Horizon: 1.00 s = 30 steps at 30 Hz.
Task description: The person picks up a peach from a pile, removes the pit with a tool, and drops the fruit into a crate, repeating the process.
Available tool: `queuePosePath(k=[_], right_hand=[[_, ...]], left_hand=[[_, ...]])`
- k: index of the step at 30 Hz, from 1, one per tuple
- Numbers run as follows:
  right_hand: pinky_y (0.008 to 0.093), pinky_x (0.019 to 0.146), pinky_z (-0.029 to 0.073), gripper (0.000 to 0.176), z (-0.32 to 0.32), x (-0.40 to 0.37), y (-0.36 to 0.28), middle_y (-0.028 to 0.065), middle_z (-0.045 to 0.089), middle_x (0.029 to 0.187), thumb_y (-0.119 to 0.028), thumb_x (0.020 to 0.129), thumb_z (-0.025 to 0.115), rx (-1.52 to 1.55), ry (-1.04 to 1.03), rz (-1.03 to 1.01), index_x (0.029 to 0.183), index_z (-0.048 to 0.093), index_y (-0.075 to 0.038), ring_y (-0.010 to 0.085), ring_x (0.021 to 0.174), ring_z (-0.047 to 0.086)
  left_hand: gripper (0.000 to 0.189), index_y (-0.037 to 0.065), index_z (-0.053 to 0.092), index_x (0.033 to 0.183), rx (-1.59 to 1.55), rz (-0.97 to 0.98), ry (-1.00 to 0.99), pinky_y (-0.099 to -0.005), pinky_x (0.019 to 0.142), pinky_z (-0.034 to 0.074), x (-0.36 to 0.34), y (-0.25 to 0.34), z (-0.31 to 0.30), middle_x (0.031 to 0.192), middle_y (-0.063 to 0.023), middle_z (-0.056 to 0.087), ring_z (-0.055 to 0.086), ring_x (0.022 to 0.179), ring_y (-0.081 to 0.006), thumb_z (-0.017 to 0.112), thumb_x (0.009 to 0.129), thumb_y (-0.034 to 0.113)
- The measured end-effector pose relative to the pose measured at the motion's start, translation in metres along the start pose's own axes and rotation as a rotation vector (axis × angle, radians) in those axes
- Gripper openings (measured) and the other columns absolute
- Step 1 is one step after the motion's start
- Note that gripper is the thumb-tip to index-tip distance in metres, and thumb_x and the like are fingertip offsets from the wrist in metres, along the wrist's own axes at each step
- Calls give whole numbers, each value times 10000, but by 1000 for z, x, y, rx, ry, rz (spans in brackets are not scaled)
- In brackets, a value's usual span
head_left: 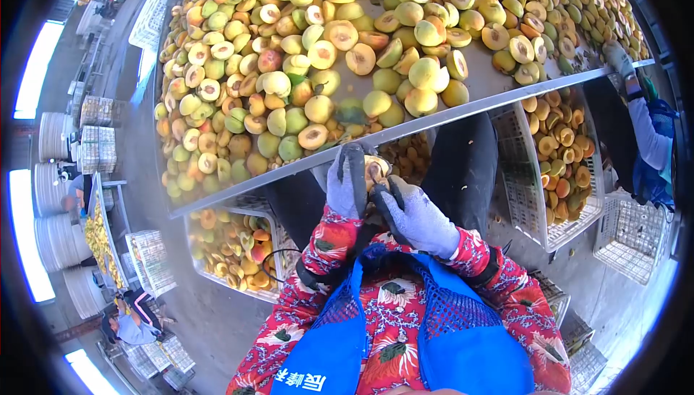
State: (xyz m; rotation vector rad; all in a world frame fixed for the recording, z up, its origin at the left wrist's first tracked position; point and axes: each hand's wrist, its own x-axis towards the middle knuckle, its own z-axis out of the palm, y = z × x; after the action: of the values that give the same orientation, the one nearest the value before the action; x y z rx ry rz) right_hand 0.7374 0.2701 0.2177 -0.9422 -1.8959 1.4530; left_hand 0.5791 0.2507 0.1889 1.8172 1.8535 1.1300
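Both my hands wear light gloves with dark fingers and meet just below the metal table's front edge. My left hand is wrapped round the left side of a fruit half, whose cut face shows. My right hand presses on the same fruit half from the lower right, its fingers closed at the fruit. Whether a tool is between my fingers cannot be made out. Whole and halved yellow-green fruits are heaped on the table above my hands.
White crates of fruit halves stand below the table, one at left and one at right. An empty crate lies farther right. A co-worker's gloved hand rests at the table's right edge. Another person sits at far left.
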Motion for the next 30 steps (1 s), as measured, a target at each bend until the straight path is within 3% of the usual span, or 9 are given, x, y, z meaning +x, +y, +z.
queuePosePath(k=[2, 4, 11, 15, 20, 22, 26, 28, 30], right_hand=[[366, 438, 389, 241, -6, 1, -6, 71, 492, 520, -245, 958, 533, 53, -4, -118, 920, 502, -8, 228, 418, 511], [345, 466, 395, 268, -26, 8, -32, 41, 471, 547, -271, 960, 529, 720, -298, 712, 913, 510, -8, 181, 455, 490], [219, 467, 349, 289, -1, -10, 18, 14, 549, 658, -306, 993, 469, -198, 23, -124, 890, 519, -40, 82, 533, 519], [229, 384, 333, 359, -16, -9, -11, 8, 497, 566, -362, 994, 452, 731, -260, 648, 860, 521, -36, 88, 415, 463], [331, 467, 432, 320, -20, -7, 0, 62, 550, 622, -318, 977, 498, 590, -304, 612, 948, 520, 0, 198, 509, 562], [395, 506, 464, 265, -13, -10, 10, 159, 599, 661, -245, 964, 505, -62, -67, 50, 951, 509, 20, 322, 569, 621], [441, 550, 476, 187, -15, -16, -2, 239, 613, 725, -157, 948, 508, 112, 19, 181, 942, 479, 28, 412, 701, 635], [452, 547, 468, 188, -14, -21, -2, 256, 601, 716, -152, 943, 522, 113, -14, 212, 941, 472, 29, 428, 703, 623], [458, 542, 460, 199, -14, -22, -4, 259, 595, 713, -159, 940, 528, 67, -60, 218, 950, 468, 31, 429, 704, 620]], left_hand=[[287, 4, 563, 1032, -284, -204, 154, -359, 719, 494, -10, -2, 17, 930, -148, 626, 642, 800, -284, 560, 897, 257], [258, 4, 575, 998, -438, -399, 171, -364, 704, 497, -2, 25, 7, 911, -153, 619, 638, 769, -319, 556, 894, 239], [276, 18, 589, 972, -405, -427, 8, -390, 778, 477, 0, 24, 10, 937, -161, 606, 604, 858, -309, 468, 949, 265], [290, 17, 586, 981, -323, -412, 87, -383, 767, 483, -8, 34, 9, 944, -164, 616, 619, 858, -301, 465, 956, 279], [319, 18, 581, 1042, -374, -345, 25, -352, 763, 495, -16, 6, 21, 976, -145, 644, 637, 858, -262, 458, 983, 307], [335, 13, 578, 1077, -405, -283, -13, -340, 774, 500, -15, -4, 21, 991, -133, 653, 641, 859, -247, 459, 989, 314], [332, -14, 518, 1183, -668, -440, -46, -327, 855, 494, -9, 20, 8, 1032, -111, 607, 607, 924, -217, 508, 954, 227], [372, -18, 486, 1216, -1509, -688, -33, -354, 885, 501, -6, 24, 2, 1110, -141, 577, 590, 989, -243, 534, 935, 222], [432, -6, 461, 1259, -1150, -600, -149, -402, 916, 499, -9, 20, 2, 1195, -175, 545, 568, 1068, -286, 526, 936, 272]])
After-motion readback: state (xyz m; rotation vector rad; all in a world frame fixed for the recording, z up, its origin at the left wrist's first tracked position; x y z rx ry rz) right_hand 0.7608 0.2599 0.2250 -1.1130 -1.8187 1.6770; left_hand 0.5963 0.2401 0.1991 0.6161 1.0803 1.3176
